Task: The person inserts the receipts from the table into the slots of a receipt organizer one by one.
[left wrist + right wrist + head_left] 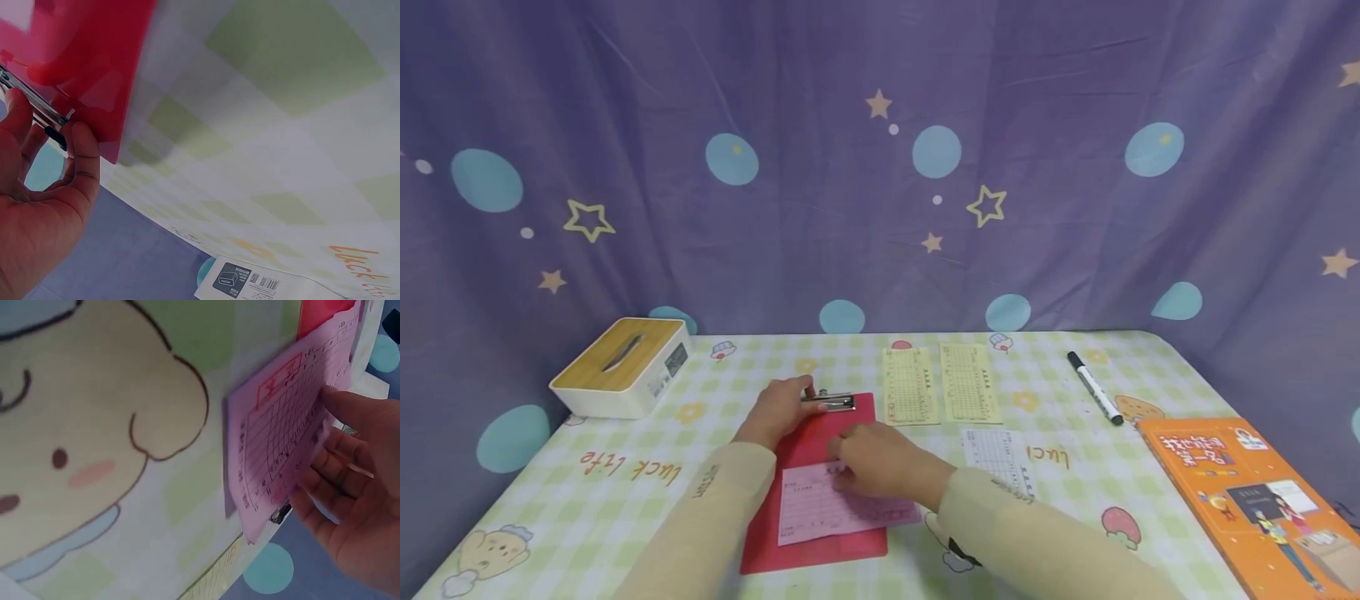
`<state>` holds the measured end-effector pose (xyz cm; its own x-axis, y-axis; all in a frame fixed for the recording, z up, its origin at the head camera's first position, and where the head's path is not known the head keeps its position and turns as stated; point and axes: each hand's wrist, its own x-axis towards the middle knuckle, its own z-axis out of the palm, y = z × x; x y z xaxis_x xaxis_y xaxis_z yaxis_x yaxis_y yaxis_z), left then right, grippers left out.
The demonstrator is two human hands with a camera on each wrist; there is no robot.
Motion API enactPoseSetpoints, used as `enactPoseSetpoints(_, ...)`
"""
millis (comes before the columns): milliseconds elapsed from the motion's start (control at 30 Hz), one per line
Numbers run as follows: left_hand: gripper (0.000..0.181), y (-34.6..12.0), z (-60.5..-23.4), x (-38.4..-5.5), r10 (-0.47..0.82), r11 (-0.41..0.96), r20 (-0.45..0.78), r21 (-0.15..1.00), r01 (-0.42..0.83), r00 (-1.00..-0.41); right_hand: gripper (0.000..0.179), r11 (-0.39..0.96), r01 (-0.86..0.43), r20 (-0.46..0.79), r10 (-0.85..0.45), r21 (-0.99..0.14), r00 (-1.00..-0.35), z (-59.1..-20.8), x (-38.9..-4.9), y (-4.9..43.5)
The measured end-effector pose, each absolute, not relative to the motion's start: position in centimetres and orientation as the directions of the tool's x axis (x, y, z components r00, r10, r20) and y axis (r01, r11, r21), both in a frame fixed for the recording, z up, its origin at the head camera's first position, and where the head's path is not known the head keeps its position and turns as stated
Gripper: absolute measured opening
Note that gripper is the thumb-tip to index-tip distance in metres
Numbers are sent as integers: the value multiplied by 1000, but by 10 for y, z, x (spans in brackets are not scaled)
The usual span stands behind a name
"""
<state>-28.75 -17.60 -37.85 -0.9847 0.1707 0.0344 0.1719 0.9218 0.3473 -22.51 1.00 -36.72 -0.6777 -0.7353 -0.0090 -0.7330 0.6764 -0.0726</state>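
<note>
A red clipboard (808, 450) lies tilted slightly on the table, its metal clip (840, 402) at the far end. My left hand (777, 410) pinches that clip, thumb on one side and fingers on the other in the left wrist view. Over the board's lower half lies a pink printed slip (820, 510), its right end reaching past the board's edge. My right hand (883, 465) holds the slip at its upper edge, the thumb (350, 406) on the printed face and the other fingers behind it. The sheet stands raised at an angle in the right wrist view.
Two yellow slips (910, 387) lie beyond the clipboard, and a white slip (988, 450) sits right of my right hand. Farther right are a marker (1095, 388) and an orange book (1232, 508). A tissue box (622, 358) stands at the back left, before a purple curtain (820, 167).
</note>
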Motion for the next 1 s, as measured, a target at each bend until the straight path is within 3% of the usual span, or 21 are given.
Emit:
enactPoseSetpoints(200, 21, -174, -378, -288, 154, 928, 8, 344, 147, -988, 31, 701, -707, 29, -708, -97, -706, -365, -232, 29)
enactPoseSetpoints(367, 21, -173, -377, -287, 133, 934, -20, 338, 118, -991, 50, 754, -645, -31, -653, -122, -757, -364, -232, 54)
enactPoseSetpoints(567, 22, -172, -375, -289, 129, 934, -37, 340, 109, -991, 71, 752, -634, -76, -653, -180, -753, -371, -230, 71)
enactPoseSetpoints(833, 24, -171, -374, -293, 111, 935, -71, 345, 80, -991, 72, 765, -634, -39, -641, -114, -766, -376, -229, 61)
enactPoseSetpoints(1000, 20, -170, -374, -294, 95, 936, -82, 347, 61, -992, 59, 764, -635, 40, -635, -117, -771, -376, -230, 52)
